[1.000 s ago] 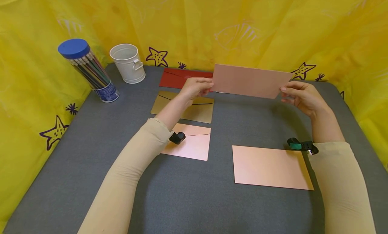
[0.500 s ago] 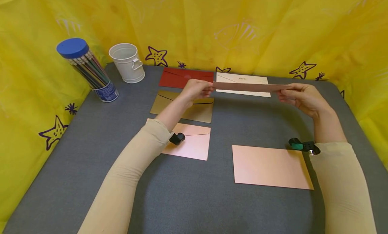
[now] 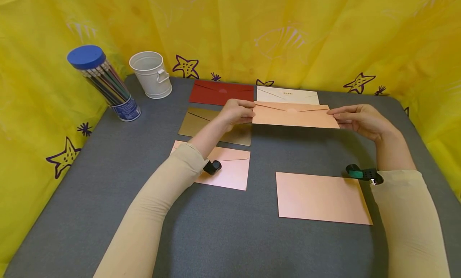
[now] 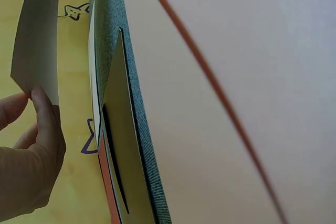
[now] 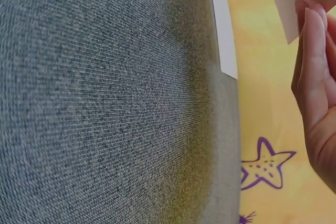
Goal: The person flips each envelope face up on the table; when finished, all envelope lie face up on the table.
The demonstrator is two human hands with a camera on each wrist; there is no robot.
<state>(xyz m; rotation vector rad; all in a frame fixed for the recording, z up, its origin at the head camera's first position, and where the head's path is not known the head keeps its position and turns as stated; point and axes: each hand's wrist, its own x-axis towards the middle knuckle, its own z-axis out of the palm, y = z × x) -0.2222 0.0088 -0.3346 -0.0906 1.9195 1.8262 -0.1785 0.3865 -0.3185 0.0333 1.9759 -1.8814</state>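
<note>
Between my two hands a peach envelope [image 3: 293, 116] is held up over the table, flap side showing, its long edges running left to right. My left hand [image 3: 235, 113] pinches its left end; my right hand [image 3: 363, 120] pinches the right end. In the left wrist view, thumb and fingers grip the end of the envelope [image 4: 39, 35]. The right wrist view shows fingertips on a corner of the envelope [image 5: 299, 3]. Behind it lies a white envelope [image 3: 288, 95], partly covered in the head view. Under my left forearm are a gold envelope [image 3: 194, 124] and a pink envelope [image 3: 230, 174].
A red envelope [image 3: 221, 93] lies at the back. Another pink envelope [image 3: 322, 198] lies flap side down at the front right. At the back left stand a white metal pail [image 3: 149, 76] and a blue-lidded tub of pencils [image 3: 108, 86]. A yellow curtain [image 3: 230, 34] borders the table.
The held envelope has turned over from its plain side, past edge-on, to its flap side, and come slightly lower and nearer. The white envelope behind it came into sight.
</note>
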